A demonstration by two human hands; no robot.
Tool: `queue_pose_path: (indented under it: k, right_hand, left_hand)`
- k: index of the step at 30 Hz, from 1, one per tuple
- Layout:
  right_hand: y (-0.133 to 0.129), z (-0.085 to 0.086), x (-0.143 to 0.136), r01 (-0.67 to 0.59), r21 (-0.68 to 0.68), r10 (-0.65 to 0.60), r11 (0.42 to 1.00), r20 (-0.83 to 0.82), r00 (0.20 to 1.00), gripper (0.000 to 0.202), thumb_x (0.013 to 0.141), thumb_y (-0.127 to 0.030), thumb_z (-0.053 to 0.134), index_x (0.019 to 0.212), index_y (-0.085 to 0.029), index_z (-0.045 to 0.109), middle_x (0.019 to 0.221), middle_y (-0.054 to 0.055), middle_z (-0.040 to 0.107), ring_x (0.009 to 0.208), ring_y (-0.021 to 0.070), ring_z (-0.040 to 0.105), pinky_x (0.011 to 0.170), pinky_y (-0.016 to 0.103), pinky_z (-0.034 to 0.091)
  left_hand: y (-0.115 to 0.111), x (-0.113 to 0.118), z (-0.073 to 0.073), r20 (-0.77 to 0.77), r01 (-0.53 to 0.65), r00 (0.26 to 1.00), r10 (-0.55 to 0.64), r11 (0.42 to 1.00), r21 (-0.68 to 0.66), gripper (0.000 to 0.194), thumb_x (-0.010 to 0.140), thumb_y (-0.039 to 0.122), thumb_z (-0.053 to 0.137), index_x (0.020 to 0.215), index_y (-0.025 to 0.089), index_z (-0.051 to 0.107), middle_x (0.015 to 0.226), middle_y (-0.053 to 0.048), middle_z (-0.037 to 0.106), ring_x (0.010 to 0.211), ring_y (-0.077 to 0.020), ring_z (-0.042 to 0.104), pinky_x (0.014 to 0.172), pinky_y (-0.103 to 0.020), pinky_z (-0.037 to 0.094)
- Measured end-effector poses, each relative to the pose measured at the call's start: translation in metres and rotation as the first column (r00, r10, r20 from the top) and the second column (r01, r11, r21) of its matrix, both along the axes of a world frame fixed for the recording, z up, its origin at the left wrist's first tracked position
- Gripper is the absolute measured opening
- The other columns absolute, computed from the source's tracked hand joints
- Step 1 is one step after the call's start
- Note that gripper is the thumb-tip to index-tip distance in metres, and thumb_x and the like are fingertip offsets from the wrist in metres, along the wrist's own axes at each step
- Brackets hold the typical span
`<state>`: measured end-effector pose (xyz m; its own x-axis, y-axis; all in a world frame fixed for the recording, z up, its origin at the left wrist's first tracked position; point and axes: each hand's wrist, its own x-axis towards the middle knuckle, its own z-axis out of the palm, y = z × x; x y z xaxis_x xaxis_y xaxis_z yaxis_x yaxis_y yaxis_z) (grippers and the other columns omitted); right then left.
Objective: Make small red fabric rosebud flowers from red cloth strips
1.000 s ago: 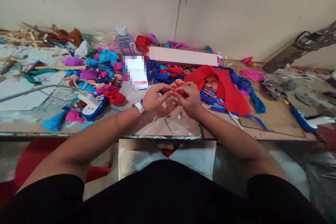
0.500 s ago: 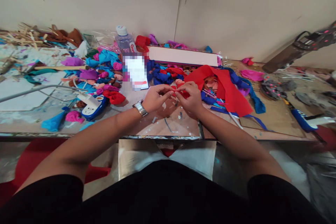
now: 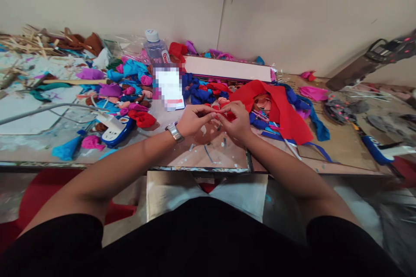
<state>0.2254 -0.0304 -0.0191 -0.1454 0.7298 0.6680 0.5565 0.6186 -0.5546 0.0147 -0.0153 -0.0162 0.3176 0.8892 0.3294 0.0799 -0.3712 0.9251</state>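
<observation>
My left hand (image 3: 196, 120), with a metal watch (image 3: 175, 132) on its wrist, meets my right hand (image 3: 236, 121) just above the front of the table. Thumbs and fingertips of both pinch a piece of red crepe paper (image 3: 230, 116), mostly hidden by the fingers. A long red strip (image 3: 286, 112) of the same look drapes over the pile to the right of my right hand; whether it joins the held piece I cannot tell. Rolled and twisted blue pieces (image 3: 199, 94) lie just behind my hands.
A phone (image 3: 170, 88) leans by a plastic bottle (image 3: 156, 49). At left are a blue-and-white power strip (image 3: 118, 131), pliers (image 3: 48, 91) and crumpled coloured pieces. A long white box (image 3: 227, 68) lies behind; a dark bottle (image 3: 354, 67) and a blue-handled tool (image 3: 377, 149) are at right.
Both hands stay in nearly the same place, still pinching the red paper. The fingers have shifted only slightly, and the view has moved a little.
</observation>
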Motion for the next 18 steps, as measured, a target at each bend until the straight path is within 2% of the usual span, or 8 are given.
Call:
queue_pose_path:
  k: [8, 13, 18]
  right_hand:
    - [-0.0007, 0.002, -0.0009, 0.015, -0.044, -0.013, 0.999, 0.047, 0.999, 0.032, 0.098, -0.056, 0.074, 0.09, -0.025, 0.076, 0.094, 0.006, 0.081, 0.103, 0.0289, 0.069, 0.098, 0.049, 0.049]
    - [-0.0019, 0.0049, -0.0003, 0.044, -0.02, -0.043, 0.999, 0.061, 0.997, 0.032, 0.097, -0.057, 0.076, 0.09, -0.025, 0.076, 0.095, 0.007, 0.081, 0.104, 0.0294, 0.068, 0.098, 0.049, 0.048]
    - [-0.0027, 0.0078, 0.0015, 0.061, -0.032, -0.058, 0.998, 0.098, 0.994, 0.028, 0.097, -0.054, 0.076, 0.097, -0.026, 0.077, 0.103, 0.007, 0.081, 0.108, 0.0299, 0.067, 0.1, 0.05, 0.046]
  left_hand:
    - [-0.0009, 0.0017, 0.0018, 0.016, -0.002, 1.0, 0.002, 0.999, -0.032, 0.043, 0.088, 0.057, 0.081, 0.099, 0.016, 0.084, 0.083, -0.007, 0.081, 0.066, -0.0143, 0.069, 0.064, -0.028, 0.058]
    - [-0.0019, 0.0026, 0.0021, 0.0, 0.007, 1.0, -0.007, 0.998, -0.066, 0.041, 0.091, 0.056, 0.077, 0.1, 0.016, 0.081, 0.078, -0.005, 0.078, 0.052, -0.0103, 0.061, 0.05, -0.024, 0.051]
    - [0.0009, 0.001, -0.0006, -0.009, 0.045, 0.999, -0.046, 0.998, -0.045, 0.045, 0.093, 0.06, 0.076, 0.102, 0.017, 0.08, 0.077, -0.004, 0.077, 0.059, -0.013, 0.068, 0.054, -0.024, 0.054]
